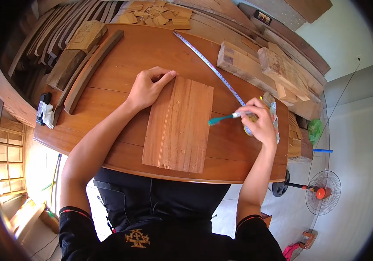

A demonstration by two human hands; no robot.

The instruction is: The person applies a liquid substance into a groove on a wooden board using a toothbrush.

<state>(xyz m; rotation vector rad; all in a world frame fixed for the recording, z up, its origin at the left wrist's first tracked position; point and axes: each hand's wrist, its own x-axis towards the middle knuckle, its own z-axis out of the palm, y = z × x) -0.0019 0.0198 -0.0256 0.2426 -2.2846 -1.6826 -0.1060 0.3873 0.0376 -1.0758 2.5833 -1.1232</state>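
A reddish-brown wooden block (186, 126) lies in front of me, a long ridge line running down its left part. My left hand (149, 89) grips its far left corner, thumb along the top edge and fingers curled. In my right hand (259, 119) is a slim green-and-white brush (223, 119), pinched between thumb and fingers. Its green end points left, close beside the block's right edge. A tape measure (214, 69) stretches diagonally across the table, its yellow case partly hidden behind my right hand.
The brown wooden table (151, 45) carries curved wood strips (93, 71) at left and thick timber pieces (247, 65) at right. A black-and-white object (44, 111) sits at the left edge. Wood offcuts (156, 15) are heaped beyond. A fan (322, 192) stands at lower right.
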